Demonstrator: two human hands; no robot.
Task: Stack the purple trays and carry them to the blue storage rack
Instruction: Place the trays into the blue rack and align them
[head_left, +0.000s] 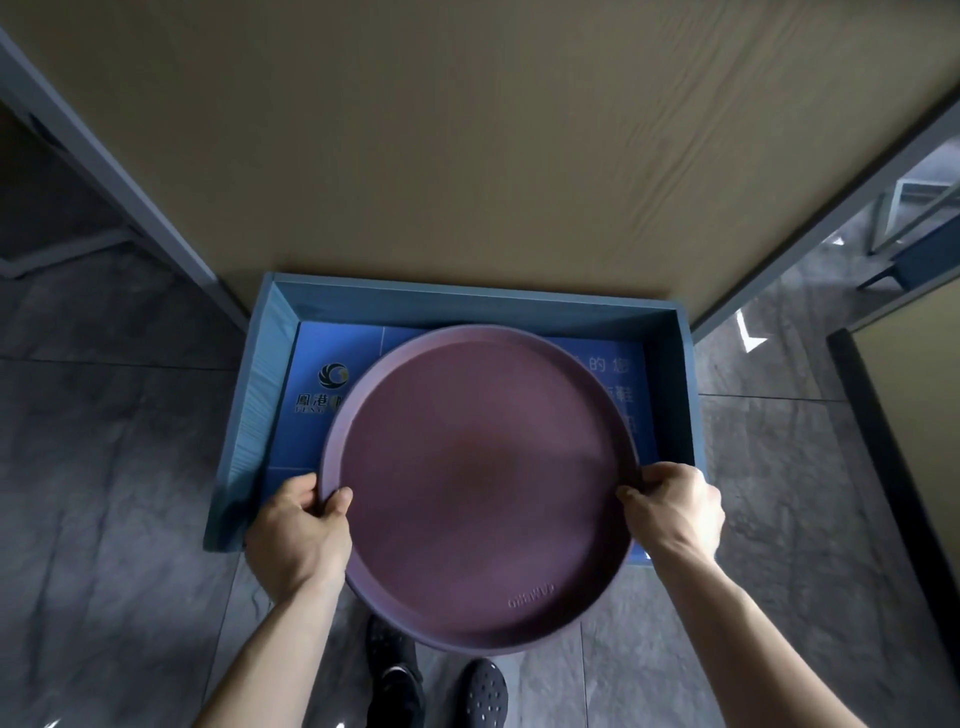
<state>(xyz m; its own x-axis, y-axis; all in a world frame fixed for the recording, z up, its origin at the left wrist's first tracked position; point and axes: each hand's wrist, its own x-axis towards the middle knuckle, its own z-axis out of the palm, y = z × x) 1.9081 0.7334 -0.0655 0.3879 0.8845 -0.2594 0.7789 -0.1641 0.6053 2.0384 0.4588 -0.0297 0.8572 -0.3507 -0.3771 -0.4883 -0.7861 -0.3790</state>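
Nearest: two dark perforated shoes (436, 691) on grey floor tiles (104, 519), directly under the load.

Item 1 – left hand (298, 535). Closed on rim of purple trays (483, 467) at its near-left; thumb over the lip onto the inner face, remaining fingers (304, 488) curled under and round the outside edge. Firm wrap, no gap seen.

Item 2 – right hand (675, 512). Same hold, mirrored, on near-right rim; knuckles up, fingers folded over the lip.

Item 3 – purple trays. Round, raised rim, embossed mark near the near edge. Only top tray's face visible; qty in stack cannot be told from this angle. Held roughly level betw. both hands, near edge over the shoes, far half over the rack.

Item 4 – blue storage rack (244, 426). Open-topped rectangular box at floor level, blue printed liner w/ logo and text inside, long axis running left–right. Lies straight ahead of and below the trays. Whether the trays' underside touches the liner: cannot tell.

Item 5 – tan panel (493, 156) above and behind rack, grey frame legs either side.

Key relation (judgement): rack is forward and down from the hands, both hands equally near; trays' width fits inside the walls w/ margin left and right. Next move prob. a level push forward, then lower, fingers clearing the side walls.
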